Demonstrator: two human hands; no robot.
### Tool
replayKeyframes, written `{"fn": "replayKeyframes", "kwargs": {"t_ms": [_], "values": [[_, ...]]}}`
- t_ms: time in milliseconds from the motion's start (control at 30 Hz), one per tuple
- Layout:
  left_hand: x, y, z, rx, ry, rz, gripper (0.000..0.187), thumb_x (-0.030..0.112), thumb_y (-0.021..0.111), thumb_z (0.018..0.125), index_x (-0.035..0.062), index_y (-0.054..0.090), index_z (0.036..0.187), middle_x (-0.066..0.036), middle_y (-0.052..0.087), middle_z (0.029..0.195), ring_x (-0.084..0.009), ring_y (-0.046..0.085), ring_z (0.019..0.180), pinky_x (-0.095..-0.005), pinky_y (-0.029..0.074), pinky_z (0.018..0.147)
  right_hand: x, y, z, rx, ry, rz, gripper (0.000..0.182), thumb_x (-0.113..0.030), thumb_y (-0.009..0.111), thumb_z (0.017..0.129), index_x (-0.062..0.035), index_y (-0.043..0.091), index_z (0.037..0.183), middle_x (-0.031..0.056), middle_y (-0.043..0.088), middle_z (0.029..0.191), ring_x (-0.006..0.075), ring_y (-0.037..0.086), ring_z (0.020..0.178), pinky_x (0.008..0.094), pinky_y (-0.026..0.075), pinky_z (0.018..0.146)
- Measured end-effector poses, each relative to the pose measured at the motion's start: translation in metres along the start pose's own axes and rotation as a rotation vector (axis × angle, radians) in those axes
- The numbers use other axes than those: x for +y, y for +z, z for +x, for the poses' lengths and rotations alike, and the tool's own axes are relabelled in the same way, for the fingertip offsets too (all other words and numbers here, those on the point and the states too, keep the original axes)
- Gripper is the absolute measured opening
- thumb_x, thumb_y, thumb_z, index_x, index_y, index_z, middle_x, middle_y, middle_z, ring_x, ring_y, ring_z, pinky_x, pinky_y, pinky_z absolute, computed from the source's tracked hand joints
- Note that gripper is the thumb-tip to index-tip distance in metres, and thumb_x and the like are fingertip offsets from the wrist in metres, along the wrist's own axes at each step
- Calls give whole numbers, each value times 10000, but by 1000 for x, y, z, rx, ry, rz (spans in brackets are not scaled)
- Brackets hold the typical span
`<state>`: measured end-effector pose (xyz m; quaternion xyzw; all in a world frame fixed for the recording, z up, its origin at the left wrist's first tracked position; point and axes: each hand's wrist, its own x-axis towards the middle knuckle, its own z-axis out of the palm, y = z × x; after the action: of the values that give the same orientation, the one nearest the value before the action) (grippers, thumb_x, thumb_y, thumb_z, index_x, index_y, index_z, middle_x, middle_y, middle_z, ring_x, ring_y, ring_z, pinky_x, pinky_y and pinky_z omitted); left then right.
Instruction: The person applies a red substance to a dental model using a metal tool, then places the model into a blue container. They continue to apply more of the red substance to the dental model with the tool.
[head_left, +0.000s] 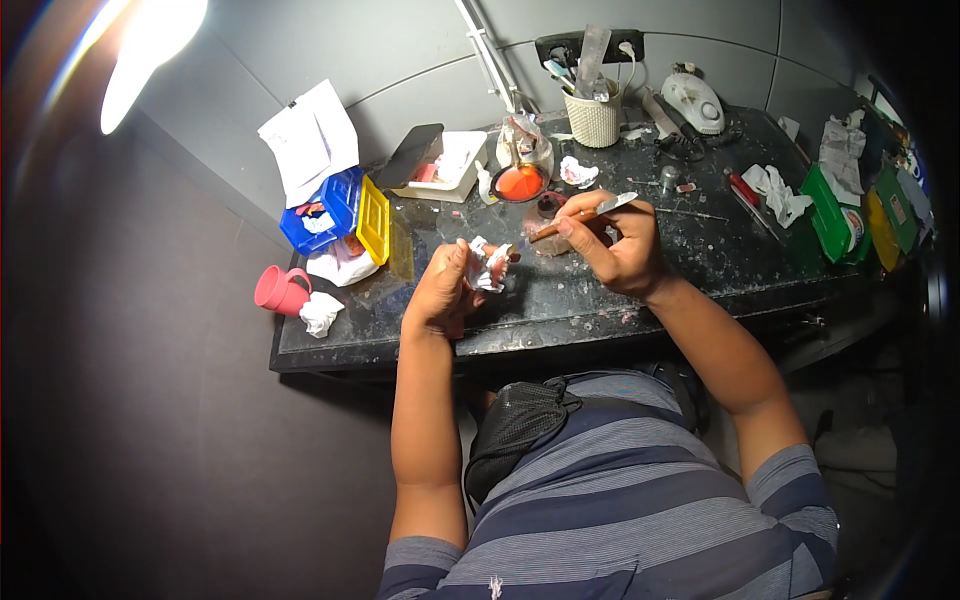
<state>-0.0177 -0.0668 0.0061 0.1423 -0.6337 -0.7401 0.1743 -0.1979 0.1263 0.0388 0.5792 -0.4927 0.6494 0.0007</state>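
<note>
Between left-hand (443,290) grip fingers sits denture model (489,266), knife (585,213) touching.

2 hands (445,290), 1 pink mug (280,290), 1 blue box (325,210), 1 woven cup (593,118), 1 orange bowl (519,183)

Dark workbench (700,270) with pink mug (280,290), blue box (330,205).
</note>
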Motion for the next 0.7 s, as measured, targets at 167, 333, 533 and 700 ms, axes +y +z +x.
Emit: {"fn": "replayKeyframes", "kwargs": {"t_ms": [167,333,533,700], "values": [[-1,-2,-1,17,-11,4,713,679,588,913,-24,688,982,-73,685,824,-89,577,592,-205,422,449,-1,-1,1,11,-12,-11,69,-52,689,918,15,679,931,24,674,774,41,541,624,209,410,555],[-1,-3,-1,-10,-28,-17,711,671,581,921,-27,692,996,-73,690,835,-85,589,600,-193,415,446,5,-2,1,33,-38,-18,64,-51,689,920,12,687,908,32,712,784,13,535,587,199,401,519],[7,6,-6,-20,-26,-35,759,691,580,909,-47,699,1048,-44,687,825,-71,587,605,-178,392,446,5,-5,2,64,-57,-32,75,-57,685,924,15,690,903,41,706,803,14,538,595,199,408,531],[7,-3,-2,-185,34,54,867,762,613,832,-69,703,1064,-36,678,816,-68,592,647,-178,390,460,12,-17,6,245,8,34,79,-49,653,953,25,665,929,-7,645,804,17,533,682,188,412,606]]}}
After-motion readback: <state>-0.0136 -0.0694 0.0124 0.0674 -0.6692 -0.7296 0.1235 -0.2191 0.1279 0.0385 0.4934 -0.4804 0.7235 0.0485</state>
